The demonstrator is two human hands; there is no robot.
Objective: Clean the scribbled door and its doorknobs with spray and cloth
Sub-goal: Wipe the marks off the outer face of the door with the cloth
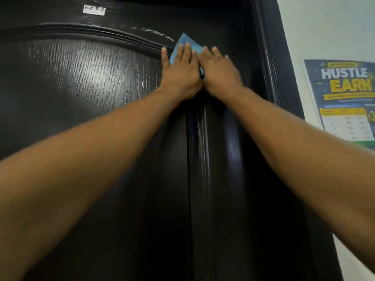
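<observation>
Left hand (181, 72), right hand (220, 73) flat, pressing cloth (187, 42) on door (101, 78); poster (345, 94) reads "HUSTLE EARN".

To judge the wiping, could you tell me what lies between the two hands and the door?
In the head view, a blue cloth lies flat between both hands (left, right) and the door.

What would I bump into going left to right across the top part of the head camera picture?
White label → left hand → right hand, both pressing the blue cloth on the door → door frame → poster.
</observation>
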